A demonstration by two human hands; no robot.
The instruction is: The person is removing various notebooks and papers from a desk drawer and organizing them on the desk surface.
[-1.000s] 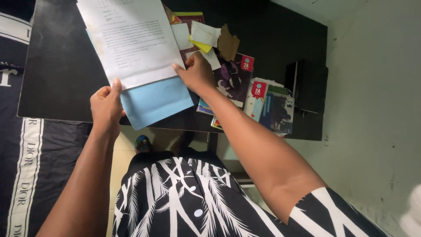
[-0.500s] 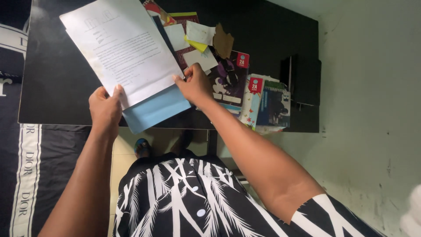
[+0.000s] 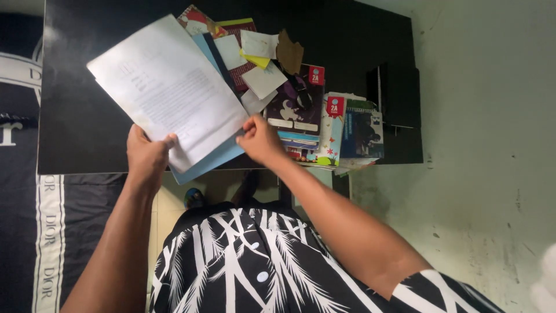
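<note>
I hold a stack of papers above a black table (image 3: 75,139). The top sheet is a white printed page (image 3: 165,90), and a light blue sheet (image 3: 204,163) shows beneath it at the near edge. My left hand (image 3: 147,156) grips the stack's near left corner, thumb on top. At the near right corner my right hand (image 3: 260,139) pinches the same stack. The papers are tilted, with the far end turned to the left.
A heap of books and notebooks (image 3: 324,124), loose notes (image 3: 258,46) and a torn brown card (image 3: 288,53) lies on the table's right half. A black device (image 3: 397,95) stands at the right edge, near a pale wall (image 3: 492,145). A dark patterned fabric (image 3: 23,232) lies left.
The paper stack has turned counter-clockwise and come nearer to me. My right hand slid back from beside the books to the stack's near right corner.
</note>
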